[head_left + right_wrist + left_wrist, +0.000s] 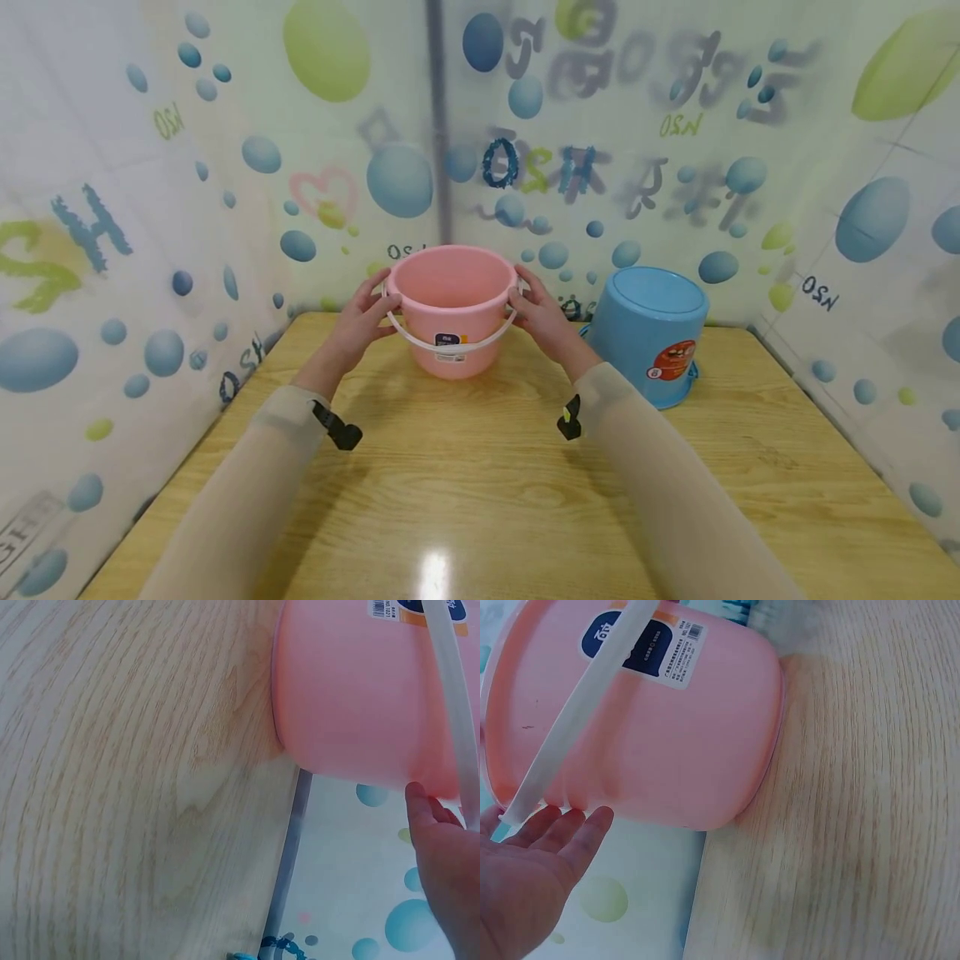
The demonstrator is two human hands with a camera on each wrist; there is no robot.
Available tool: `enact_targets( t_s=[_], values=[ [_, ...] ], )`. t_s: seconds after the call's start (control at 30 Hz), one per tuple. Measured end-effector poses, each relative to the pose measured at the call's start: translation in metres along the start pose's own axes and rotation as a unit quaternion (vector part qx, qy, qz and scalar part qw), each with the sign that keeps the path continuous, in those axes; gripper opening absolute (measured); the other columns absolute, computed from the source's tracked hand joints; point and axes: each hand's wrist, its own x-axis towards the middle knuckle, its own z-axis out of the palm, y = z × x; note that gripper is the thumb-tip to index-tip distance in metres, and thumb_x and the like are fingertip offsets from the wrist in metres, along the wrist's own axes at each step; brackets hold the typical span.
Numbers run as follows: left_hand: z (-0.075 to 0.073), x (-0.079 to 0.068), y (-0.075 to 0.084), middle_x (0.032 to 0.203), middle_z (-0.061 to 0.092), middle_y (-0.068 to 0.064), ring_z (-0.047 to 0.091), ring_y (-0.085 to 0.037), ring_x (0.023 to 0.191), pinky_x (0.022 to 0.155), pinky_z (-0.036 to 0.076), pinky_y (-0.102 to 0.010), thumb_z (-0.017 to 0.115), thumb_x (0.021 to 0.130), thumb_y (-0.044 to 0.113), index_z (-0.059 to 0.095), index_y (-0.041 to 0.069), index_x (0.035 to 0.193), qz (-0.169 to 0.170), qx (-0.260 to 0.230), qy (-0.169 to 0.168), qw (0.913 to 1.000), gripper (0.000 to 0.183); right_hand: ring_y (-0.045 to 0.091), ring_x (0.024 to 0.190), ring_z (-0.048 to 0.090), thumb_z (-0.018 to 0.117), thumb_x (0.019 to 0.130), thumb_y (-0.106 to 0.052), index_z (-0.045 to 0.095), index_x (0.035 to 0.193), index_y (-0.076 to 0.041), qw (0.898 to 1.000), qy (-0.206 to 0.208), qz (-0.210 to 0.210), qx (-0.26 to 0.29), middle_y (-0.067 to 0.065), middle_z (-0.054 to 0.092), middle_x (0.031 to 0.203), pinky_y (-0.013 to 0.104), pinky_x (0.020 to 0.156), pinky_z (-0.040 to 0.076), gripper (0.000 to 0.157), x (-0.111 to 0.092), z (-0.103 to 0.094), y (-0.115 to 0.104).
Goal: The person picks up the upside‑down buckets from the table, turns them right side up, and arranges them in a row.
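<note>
A pink plastic bucket stands upright near the table's back edge, a label on its front and its white handle hanging down across it. My left hand holds the rim at the left, thumb near the handle's end. At the opposite side, my right hand grips the rim the same way. In the left wrist view, the fingers lie against the bucket's wall. The right wrist view has the right hand touching the wall below the rim. Whether the base touches the table I cannot tell.
A blue bucket rests upside down on the wooden table, to the right of the pink one and close to my right forearm. Patterned walls with bubbles and letters enclose the table at the back and both sides.
</note>
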Motion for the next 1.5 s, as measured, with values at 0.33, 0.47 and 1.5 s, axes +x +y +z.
enact_targets(
  t_s=[0.33, 0.47, 1.5],
  values=[
    [-0.002, -0.006, 0.008, 0.179, 0.031, -0.019, 0.041, -0.039, 0.161, 0.132, 0.038, -0.059, 0.059, 0.113, 0.041, 0.023, 0.018, 0.177, 0.027, 0.02, 0.049, 0.9982, 0.078, 0.034, 0.167, 0.031, 0.053, 0.117, -0.039, 0.013, 0.179, -0.02, 0.998, 0.044, 0.014, -0.03, 0.016, 0.027, 0.181, 0.057, 0.137, 0.029, 0.076, -0.011, 0.006, -0.003],
    [-0.004, -0.013, 0.019, 0.178, 0.035, -0.018, 0.042, -0.037, 0.161, 0.132, 0.039, -0.054, 0.056, 0.113, 0.034, 0.033, 0.013, 0.174, 0.069, 0.019, 0.103, 0.9921, 0.068, 0.034, 0.17, 0.024, 0.056, 0.115, -0.044, 0.014, 0.179, -0.021, 0.997, 0.051, 0.023, -0.062, 0.013, 0.023, 0.183, 0.06, 0.138, 0.023, 0.08, -0.025, 0.008, -0.015],
    [0.122, -0.071, 0.069, 0.164, 0.055, -0.012, 0.054, -0.036, 0.152, 0.121, 0.053, -0.05, 0.065, 0.111, 0.019, 0.047, 0.013, 0.166, 0.157, 0.041, -0.206, 0.965, 0.059, 0.049, 0.16, 0.039, 0.053, 0.117, -0.024, 0.027, 0.174, -0.008, 0.978, -0.03, -0.029, -0.205, 0.02, 0.032, 0.179, 0.053, 0.122, 0.05, 0.064, -0.167, -0.048, -0.036]
  ],
)
